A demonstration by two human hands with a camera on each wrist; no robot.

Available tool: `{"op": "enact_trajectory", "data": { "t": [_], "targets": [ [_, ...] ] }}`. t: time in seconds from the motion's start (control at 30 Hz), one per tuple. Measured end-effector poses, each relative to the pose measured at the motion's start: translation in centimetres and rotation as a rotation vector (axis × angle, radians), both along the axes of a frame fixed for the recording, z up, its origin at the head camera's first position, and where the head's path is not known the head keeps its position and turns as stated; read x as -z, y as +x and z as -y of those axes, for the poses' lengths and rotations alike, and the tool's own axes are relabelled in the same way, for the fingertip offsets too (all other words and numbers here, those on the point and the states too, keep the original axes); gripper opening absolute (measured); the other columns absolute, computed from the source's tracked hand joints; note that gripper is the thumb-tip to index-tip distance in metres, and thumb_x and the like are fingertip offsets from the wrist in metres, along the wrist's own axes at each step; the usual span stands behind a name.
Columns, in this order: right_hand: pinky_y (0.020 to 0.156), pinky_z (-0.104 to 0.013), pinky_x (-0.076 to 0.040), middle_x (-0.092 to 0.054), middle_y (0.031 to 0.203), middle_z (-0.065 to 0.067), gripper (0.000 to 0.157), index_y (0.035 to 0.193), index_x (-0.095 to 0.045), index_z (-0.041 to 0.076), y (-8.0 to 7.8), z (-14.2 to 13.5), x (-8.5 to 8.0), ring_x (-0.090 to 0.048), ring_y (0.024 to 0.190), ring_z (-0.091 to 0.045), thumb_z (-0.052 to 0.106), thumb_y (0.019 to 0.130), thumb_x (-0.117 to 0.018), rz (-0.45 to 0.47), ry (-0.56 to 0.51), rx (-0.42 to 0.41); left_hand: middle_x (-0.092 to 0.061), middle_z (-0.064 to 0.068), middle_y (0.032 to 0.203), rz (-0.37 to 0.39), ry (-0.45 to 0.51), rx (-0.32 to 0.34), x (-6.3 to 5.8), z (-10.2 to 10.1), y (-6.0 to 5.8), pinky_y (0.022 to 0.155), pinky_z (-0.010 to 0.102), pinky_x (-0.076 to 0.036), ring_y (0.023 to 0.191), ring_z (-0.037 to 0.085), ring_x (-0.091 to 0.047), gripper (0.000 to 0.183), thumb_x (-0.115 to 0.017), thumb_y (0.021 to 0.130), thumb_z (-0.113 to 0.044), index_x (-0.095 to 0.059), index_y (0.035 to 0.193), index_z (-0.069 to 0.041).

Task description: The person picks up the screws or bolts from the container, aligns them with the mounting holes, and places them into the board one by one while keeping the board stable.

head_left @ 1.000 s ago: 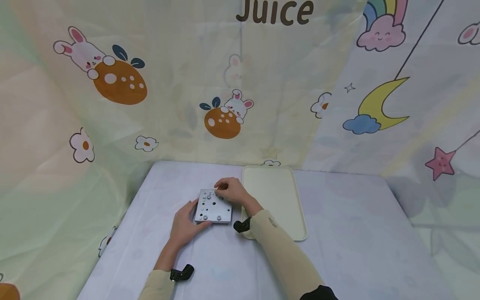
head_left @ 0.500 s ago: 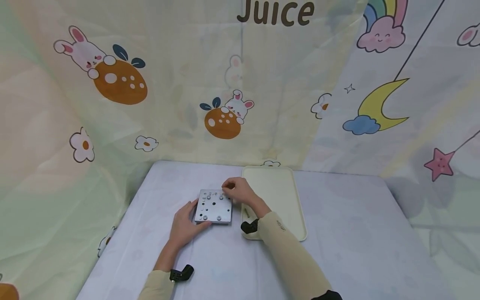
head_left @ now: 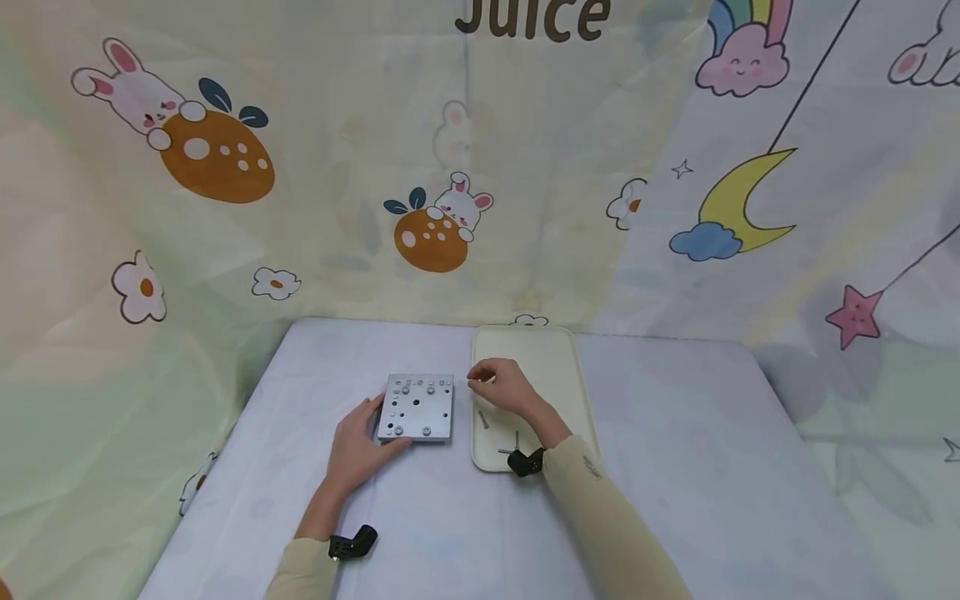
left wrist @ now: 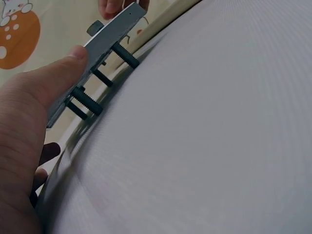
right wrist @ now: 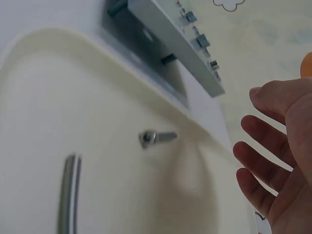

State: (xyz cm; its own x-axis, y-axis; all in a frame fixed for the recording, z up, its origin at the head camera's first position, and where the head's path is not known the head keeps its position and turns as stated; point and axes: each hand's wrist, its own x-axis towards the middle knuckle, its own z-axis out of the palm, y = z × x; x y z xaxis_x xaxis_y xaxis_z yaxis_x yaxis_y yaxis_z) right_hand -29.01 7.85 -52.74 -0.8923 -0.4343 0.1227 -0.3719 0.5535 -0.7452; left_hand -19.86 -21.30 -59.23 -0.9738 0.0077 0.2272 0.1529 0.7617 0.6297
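Head view: a person's two hands work over a white-covered table (head_left: 675, 433), before a printed backdrop (head_left: 337, 183).
Metal plate (head_left: 411, 417): on the table, just left of the cream tray (head_left: 532, 346) and apart from it; its top shows holes and bolt heads, and dark bolts (left wrist: 89, 101) jut from its underside.
Left hand (head_left: 354, 450): grasps the plate at its left side, thumb along the near edge, a fingertip near the far left corner.
Right hand (head_left: 506, 388): above the tray, near the plate but clear of it; fingers released, loosely bent and spread in the right wrist view.
Tray contents: a small screw (right wrist: 158, 137) lies near the left edge; a metal rod (right wrist: 70, 195) lies toward the near end.
Sleeves: beige on both arms.
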Motion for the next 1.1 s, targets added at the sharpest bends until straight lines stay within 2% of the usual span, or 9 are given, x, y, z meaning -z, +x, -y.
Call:
{"op": "enact_trajectory", "data": {
  "t": [0.27,0.37,0.53,0.7,0.9,1.1],
  "targets": [
    [0.075,-0.029,-0.054,-0.069,0.094,0.001,0.011,0.098,-0.072,0.005,1.5,-2.9,0.8,-0.062,0.087,-0.015,0.013,0.09,-0.068,-0.003,-0.01,-0.022,-0.046,0.014,0.146,0.012,-0.007,0.014,0.2,-0.2,-0.1,0.111,0.056,-0.027,0.136,0.039,-0.035,0.105,-0.07,0.069,-0.074,-0.04,0.149,-0.013],
    [0.075,-0.028,-0.054,-0.068,0.094,0.004,0.011,0.098,-0.072,0.006,2.0,-3.6,1.2,-0.061,0.086,-0.013,0.012,0.089,-0.071,0.027,-0.013,-0.029,-0.047,0.013,0.145,0.001,-0.008,0.014,0.2,-0.2,-0.1,0.11,0.056,-0.028,0.135,0.039,-0.036,0.104,-0.071,0.069,-0.073,-0.041,0.148,-0.012],
    [0.075,-0.028,-0.054,-0.069,0.092,0.005,0.012,0.097,-0.074,0.008,2.7,-4.1,2.0,-0.061,0.083,-0.012,0.009,0.085,-0.073,0.047,-0.031,-0.09,-0.047,0.013,0.144,-0.018,-0.003,0.006,0.1,-0.1,-0.1,0.11,0.056,-0.028,0.135,0.039,-0.036,0.103,-0.071,0.069,-0.073,-0.042,0.147,-0.012],
    [0.075,-0.028,-0.053,-0.069,0.091,0.008,0.013,0.093,-0.075,0.012,2.9,-4.0,2.5,-0.061,0.083,-0.01,0.006,0.082,-0.075,0.04,0.004,-0.113,-0.047,0.013,0.145,-0.005,-0.005,0.009,-0.1,0.1,-0.1,0.11,0.057,-0.028,0.136,0.04,-0.035,0.104,-0.071,0.069,-0.072,-0.042,0.148,-0.012],
    [0.081,-0.028,-0.052,-0.068,0.09,0.012,0.011,0.091,-0.076,0.017,3.1,-3.7,2.5,-0.06,0.088,-0.009,0.014,0.081,-0.079,0.075,0.063,-0.088,-0.045,0.013,0.146,0.0,-0.006,0.013,0.0,0.2,-0.2,0.11,0.057,-0.027,0.136,0.039,-0.034,0.103,-0.071,0.07,-0.072,-0.04,0.149,-0.013],
    [0.081,-0.027,-0.05,-0.065,0.09,0.014,0.01,0.09,-0.077,0.021,3.3,-4.1,2.5,-0.058,0.088,-0.007,0.018,0.08,-0.081,0.066,0.132,-0.137,-0.046,0.014,0.145,-0.013,0.01,0.026,0.3,-0.3,0.0,0.109,0.059,-0.027,0.135,0.04,-0.035,0.101,-0.074,0.07,-0.068,-0.04,0.149,-0.013]
  ]
}}
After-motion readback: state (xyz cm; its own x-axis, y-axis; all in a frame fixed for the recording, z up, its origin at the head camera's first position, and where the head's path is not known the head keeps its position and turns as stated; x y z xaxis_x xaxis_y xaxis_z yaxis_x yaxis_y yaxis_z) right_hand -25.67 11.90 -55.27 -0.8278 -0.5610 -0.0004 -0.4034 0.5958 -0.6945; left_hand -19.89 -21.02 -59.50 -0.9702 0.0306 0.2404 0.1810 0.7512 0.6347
